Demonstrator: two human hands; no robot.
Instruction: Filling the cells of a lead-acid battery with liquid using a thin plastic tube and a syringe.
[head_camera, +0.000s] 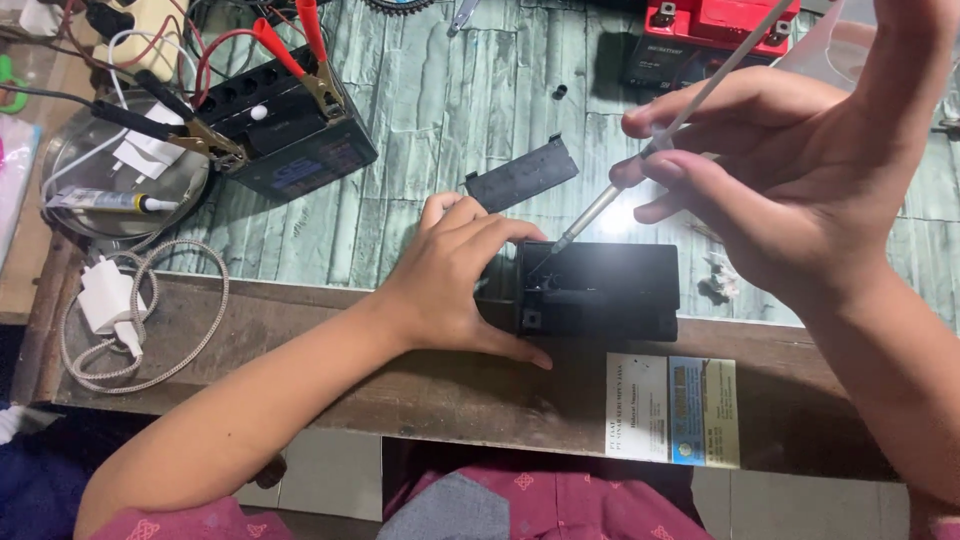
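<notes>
A black box-shaped battery (610, 285) lies at the near edge of the bench. My left hand (455, 275) grips its left end, thumb along the front and fingers curled over the top. My right hand (780, 170) pinches a thin grey rod-like tool (640, 160) between thumb and fingers. The tool slants down to the left, and its tip touches the battery's top left corner. A flat black cover strip (520, 175) lies just behind my left hand.
A second black battery (290, 135) with red and black clips (290, 60) sits at back left. A round metal tray (120, 175) holds a small tube. White charger and coiled cable (110, 305) lie left. A red-topped battery (715, 30) stands at the back. Stickers (670, 405) on bench front.
</notes>
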